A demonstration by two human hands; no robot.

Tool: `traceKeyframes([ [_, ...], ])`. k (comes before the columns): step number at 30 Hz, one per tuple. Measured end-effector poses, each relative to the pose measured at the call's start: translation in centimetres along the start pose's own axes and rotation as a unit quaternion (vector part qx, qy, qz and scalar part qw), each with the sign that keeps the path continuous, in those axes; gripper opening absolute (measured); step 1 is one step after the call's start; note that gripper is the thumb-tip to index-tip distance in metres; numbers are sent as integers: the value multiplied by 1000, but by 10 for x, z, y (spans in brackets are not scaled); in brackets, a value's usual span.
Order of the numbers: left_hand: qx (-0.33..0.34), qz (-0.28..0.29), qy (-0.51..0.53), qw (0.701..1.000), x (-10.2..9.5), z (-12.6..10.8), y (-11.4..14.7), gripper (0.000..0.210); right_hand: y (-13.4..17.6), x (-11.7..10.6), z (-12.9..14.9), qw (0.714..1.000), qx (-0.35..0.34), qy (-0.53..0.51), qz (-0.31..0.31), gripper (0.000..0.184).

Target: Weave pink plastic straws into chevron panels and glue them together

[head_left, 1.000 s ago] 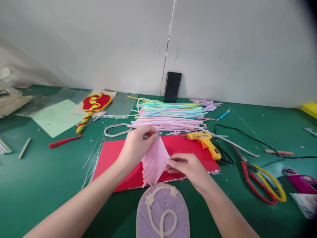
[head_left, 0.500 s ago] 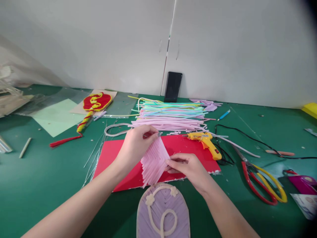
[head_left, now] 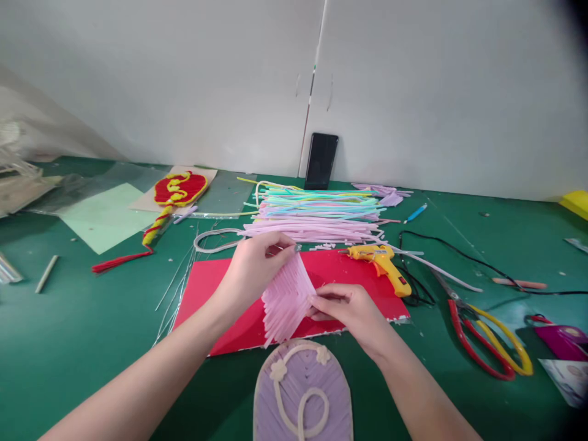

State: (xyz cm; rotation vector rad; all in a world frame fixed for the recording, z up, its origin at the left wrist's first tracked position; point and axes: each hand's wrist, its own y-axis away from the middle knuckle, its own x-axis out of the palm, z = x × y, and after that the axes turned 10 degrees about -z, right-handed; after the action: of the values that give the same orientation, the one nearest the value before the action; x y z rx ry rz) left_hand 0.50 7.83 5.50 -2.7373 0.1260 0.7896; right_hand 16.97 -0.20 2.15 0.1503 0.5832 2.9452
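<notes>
A pink panel of pipe cleaners [head_left: 287, 300], laid side by side in a slanted chevron pattern, is held up over the red board [head_left: 206, 300]. My left hand [head_left: 260, 260] pinches its upper corner between thumb and fingers. Lower down, my right hand [head_left: 342, 309] grips the panel's right edge, its thumb and forefinger closed on it. Just below the panel lies a rounded lilac piece [head_left: 305, 392] with a cream border, a looped cream stem and small cream flowers.
Behind the board lies a pile of pastel pipe cleaners [head_left: 316, 214], with a phone [head_left: 321, 160] leaning on the wall. A yellow glue gun [head_left: 381, 266] rests on the board's right, its black cord trailing. Scissors [head_left: 489, 337] are farther right. A red-and-yellow fan [head_left: 180, 188] lies at left.
</notes>
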Motion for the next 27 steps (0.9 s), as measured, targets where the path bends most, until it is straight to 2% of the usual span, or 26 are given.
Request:
traceKeyframes([
  [4, -15, 12, 11, 1000, -2, -2, -2, 23, 0, 0, 1, 1000, -1, 2, -5, 25],
  [10, -30, -1, 23, 999, -3, -2, -3, 17, 0, 0, 0, 1000, -1, 2, -3, 25],
  [15, -51, -63, 71, 994, -3, 5, -5, 16, 0, -1, 1, 1000, -7, -7, -2, 23],
  [19, -97, -98, 188, 972, -5, 3, -8, 17, 0, -1, 2, 1000, -12, -7, -4, 23],
  [22, -120, -77, 265, 954, -7, 0, -9, 20, 0, -1, 2, 1000, -13, -10, -3, 22],
  [27, -150, -36, 298, 942, -7, 1, -8, 19, 0, 0, 2, 1000, -11, -14, -6, 19],
])
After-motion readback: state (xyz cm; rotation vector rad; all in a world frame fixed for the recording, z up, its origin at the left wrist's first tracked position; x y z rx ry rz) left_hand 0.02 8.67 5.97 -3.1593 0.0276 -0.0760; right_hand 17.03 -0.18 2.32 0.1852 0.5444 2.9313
